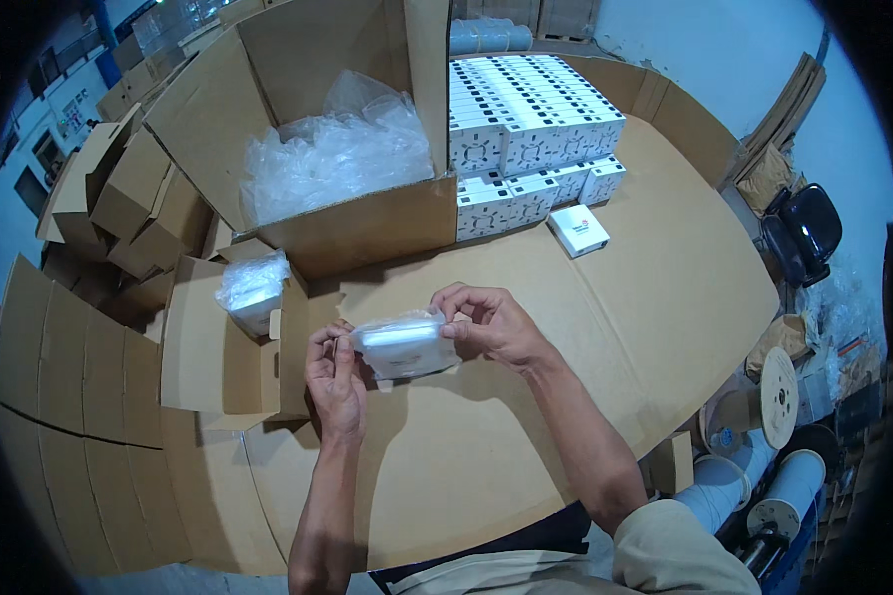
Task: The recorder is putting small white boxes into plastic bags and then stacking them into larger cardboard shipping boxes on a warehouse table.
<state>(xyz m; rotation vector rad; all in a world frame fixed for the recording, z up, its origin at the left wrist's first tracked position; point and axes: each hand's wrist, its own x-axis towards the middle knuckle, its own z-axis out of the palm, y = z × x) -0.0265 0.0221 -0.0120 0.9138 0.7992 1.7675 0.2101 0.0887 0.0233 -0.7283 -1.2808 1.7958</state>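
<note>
On my feed, left hand (335, 382) and right hand (494, 327) both pinch clear bag (399, 324) at its ends, white box (413, 358) inside. Box lies between grips, long axis running hand to hand. Open carton (200, 357) left of grip; left hand nearer, I judge.

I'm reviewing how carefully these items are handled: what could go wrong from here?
The wrapped box is held at its ends by the fingertips of the left hand and right hand, so it might slip. Its thin clear wrap could tear if pulled hard. The left hand is near the open carton and might bump it.
</note>
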